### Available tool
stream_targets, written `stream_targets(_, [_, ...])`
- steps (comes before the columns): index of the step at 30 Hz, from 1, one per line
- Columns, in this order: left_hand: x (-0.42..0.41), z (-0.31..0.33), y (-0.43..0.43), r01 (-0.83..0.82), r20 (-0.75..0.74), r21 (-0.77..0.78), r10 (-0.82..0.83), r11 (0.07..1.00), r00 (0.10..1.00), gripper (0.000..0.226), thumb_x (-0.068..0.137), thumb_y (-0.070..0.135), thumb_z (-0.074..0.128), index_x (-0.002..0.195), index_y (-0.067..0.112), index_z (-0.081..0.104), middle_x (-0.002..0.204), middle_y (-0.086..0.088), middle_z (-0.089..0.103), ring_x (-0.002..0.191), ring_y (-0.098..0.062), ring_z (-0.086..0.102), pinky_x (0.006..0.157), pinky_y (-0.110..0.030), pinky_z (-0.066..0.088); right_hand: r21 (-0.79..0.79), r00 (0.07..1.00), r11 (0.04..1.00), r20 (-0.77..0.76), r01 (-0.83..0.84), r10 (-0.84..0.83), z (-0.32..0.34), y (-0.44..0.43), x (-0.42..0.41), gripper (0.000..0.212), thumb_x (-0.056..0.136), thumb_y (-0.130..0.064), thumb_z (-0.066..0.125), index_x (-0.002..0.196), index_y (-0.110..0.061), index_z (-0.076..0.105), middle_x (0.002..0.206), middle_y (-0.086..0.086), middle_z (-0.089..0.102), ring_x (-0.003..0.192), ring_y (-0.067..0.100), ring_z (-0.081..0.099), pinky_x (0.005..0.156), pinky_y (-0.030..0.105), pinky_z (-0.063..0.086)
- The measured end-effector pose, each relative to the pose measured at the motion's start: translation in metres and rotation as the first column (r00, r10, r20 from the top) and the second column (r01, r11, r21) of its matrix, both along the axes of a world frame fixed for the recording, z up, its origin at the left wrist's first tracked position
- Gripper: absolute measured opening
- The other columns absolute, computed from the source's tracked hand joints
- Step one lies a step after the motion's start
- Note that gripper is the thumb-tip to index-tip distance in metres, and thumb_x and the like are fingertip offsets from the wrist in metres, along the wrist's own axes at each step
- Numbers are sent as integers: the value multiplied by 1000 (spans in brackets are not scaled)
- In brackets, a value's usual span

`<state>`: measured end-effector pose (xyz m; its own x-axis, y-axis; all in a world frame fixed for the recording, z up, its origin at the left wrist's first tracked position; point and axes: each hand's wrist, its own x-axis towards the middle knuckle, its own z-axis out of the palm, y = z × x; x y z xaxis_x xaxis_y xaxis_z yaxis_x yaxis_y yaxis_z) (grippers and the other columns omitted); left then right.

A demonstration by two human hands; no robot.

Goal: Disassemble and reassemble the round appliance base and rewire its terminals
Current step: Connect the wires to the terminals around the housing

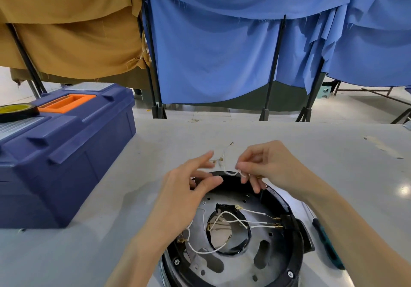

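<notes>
The round black appliance base (291,255) lies open on the grey table, its metal plate and centre hole showing. Several white wires (251,221) with brass terminals run from the centre to a black connector block (287,221) at the right rim. Above the base's far rim, my right hand (269,166) pinches a loose white wire (223,156) whose ring terminal points away over the table. My left hand (189,188) hovers beside it with fingers spread, fingertips near the wire's brass ends; whether they touch is unclear.
A blue toolbox (66,153) with an orange handle stands at the left, a roll of black tape (15,111) on its lid. A teal-handled screwdriver (327,242) lies right of the base. Blue and tan cloth screens hang behind the table.
</notes>
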<state>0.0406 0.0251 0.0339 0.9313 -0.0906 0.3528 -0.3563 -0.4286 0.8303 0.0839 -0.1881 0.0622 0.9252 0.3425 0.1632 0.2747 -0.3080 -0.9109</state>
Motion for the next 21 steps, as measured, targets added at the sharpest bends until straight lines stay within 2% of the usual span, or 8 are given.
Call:
stream_targets(2, [-4, 1, -4, 30, -69, -123, -39, 992, 997, 13, 87, 18, 71, 97, 26, 75, 82, 5, 75, 73, -8, 70, 67, -17, 52, 26, 999, 999, 12, -44, 43, -2, 11, -9, 9, 88, -1, 67, 80, 0, 69, 63, 15, 68, 39, 19, 55, 39, 22, 40])
stream_targets(4, [-8, -1, -3, 32, -117, -265, -65, 964, 991, 10, 88, 14, 69, 81, 11, 76, 71, -6, 74, 62, -15, 70, 55, -15, 47, 85, 999, 995, 13, -52, 51, -3, 16, -15, 3, 88, -3, 69, 86, -2, 71, 64, 15, 69, 39, 19, 55, 39, 22, 41])
stream_targets(5, [-9, -2, -1, 23, -136, -318, -69, 948, 988, 13, 88, 13, 68, 79, 8, 75, 70, -8, 73, 60, -17, 70, 51, -15, 45, 132, 999, 990, 0, -51, 51, -4, 17, -17, 6, 87, -6, 70, 92, -3, 71, 66, 15, 69, 41, 19, 56, 40, 22, 43])
stream_targets(8, [-12, -1, 2, -27, -159, -417, -43, 908, 986, 13, 89, 13, 68, 79, 7, 75, 71, -8, 74, 61, -18, 71, 49, -16, 44, 295, 985, 952, -126, -79, 120, -5, 15, -21, 44, 74, -16, 81, 114, -5, 67, 80, 23, 72, 55, 26, 65, 52, 25, 52])
stream_targets(10, [-12, 1, 3, -56, -161, -455, -20, 889, 987, 13, 89, 12, 68, 80, 5, 74, 71, -9, 74, 59, -17, 70, 49, -17, 44, 351, 967, 930, -177, -111, 182, -6, 14, -22, 52, 62, -11, 86, 111, -5, 70, 93, 26, 72, 70, 32, 71, 64, 27, 57])
stream_targets(12, [-12, 1, 3, -75, -160, -469, -1, 880, 987, 13, 88, 12, 68, 81, 3, 74, 70, -9, 74, 58, -17, 70, 49, -18, 45, 394, 962, 913, -190, -106, 194, -8, 14, -22, 42, 61, -3, 85, 102, -4, 73, 98, 27, 72, 78, 35, 73, 69, 28, 58])
stream_targets(15, [-14, 3, 2, -82, -177, -486, -6, 870, 984, 14, 87, 12, 69, 78, 3, 74, 70, -10, 74, 57, -18, 70, 49, -18, 44, 485, 967, 873, -189, -59, 170, -8, 16, -22, 22, 69, -7, 79, 90, -2, 76, 94, 30, 71, 76, 34, 74, 65, 25, 59])
stream_targets(21, [-16, 4, 1, -30, -206, -489, -82, 872, 975, 18, 87, 16, 69, 72, 10, 77, 73, -12, 74, 60, -20, 71, 48, -16, 44, 542, 973, 840, -196, 6, 120, -8, 20, -24, 12, 73, -8, 74, 83, -2, 76, 85, 29, 71, 67, 31, 72, 59, 25, 57])
